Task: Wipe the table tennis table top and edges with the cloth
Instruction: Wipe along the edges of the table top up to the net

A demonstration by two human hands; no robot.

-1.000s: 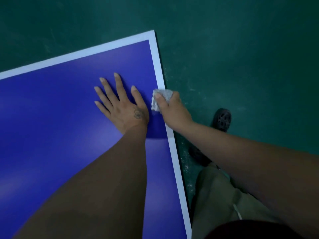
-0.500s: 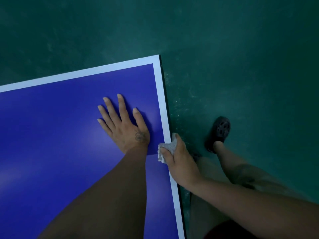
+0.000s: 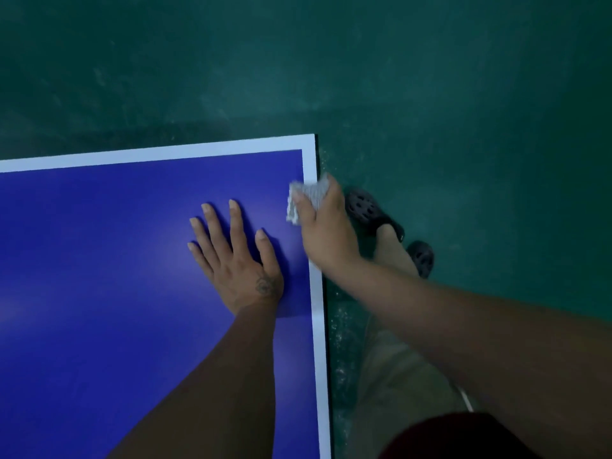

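The blue table tennis table (image 3: pixel 99 293) with a white border fills the lower left; its far right corner lies near the middle of the view. My left hand (image 3: pixel 235 256) lies flat on the blue top with fingers spread, close to the right edge. My right hand (image 3: pixel 326 230) grips a crumpled grey cloth (image 3: pixel 308 197) and holds it against the white right border and side edge, a little short of the corner. Part of the cloth is hidden under my fingers.
A dark green floor (image 3: pixel 430 111) surrounds the table, with pale specks along the table's right side. My feet in dark perforated clogs (image 3: pixel 367 207) stand on the floor just right of the table edge, beside my beige trouser leg (image 3: pixel 397 376).
My right hand slid the cloth back along the right edge toward me, then forward again toward the corner. My left hand stayed flat on the top. The camera view shifted, so the corner sits lower.
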